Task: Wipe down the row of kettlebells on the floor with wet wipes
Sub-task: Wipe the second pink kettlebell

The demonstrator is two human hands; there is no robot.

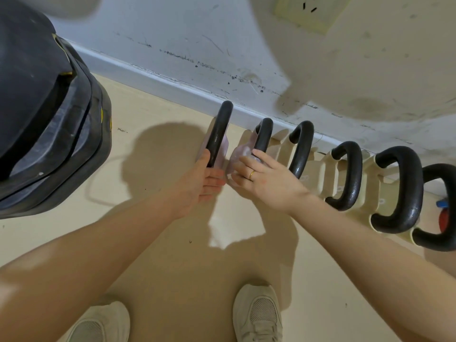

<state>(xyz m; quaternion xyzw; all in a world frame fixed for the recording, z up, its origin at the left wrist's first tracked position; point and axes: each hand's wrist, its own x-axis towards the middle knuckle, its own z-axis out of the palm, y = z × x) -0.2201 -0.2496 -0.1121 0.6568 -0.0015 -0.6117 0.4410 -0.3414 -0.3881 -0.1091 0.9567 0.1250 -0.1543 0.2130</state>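
Several kettlebells with black handles stand in a row along the wall's skirting board. The first kettlebell (pixel 218 134) is pinkish; my left hand (pixel 199 178) grips the near end of its handle. The second kettlebell (pixel 262 137) is also pinkish. My right hand (pixel 261 176), with a gold ring, presses a white wet wipe (pixel 238 154) against the second kettlebell's near side. Cream kettlebells follow to the right: a third (pixel 302 149), a fourth (pixel 345 176) and a fifth (pixel 397 191).
A big black padded object (pixel 47 114) stands on the floor at the left. The scuffed wall (pixel 197 33) runs behind the row. A red and blue item (pixel 444 215) lies at the far right. My two shoes (pixel 256 314) stand on the beige floor below.
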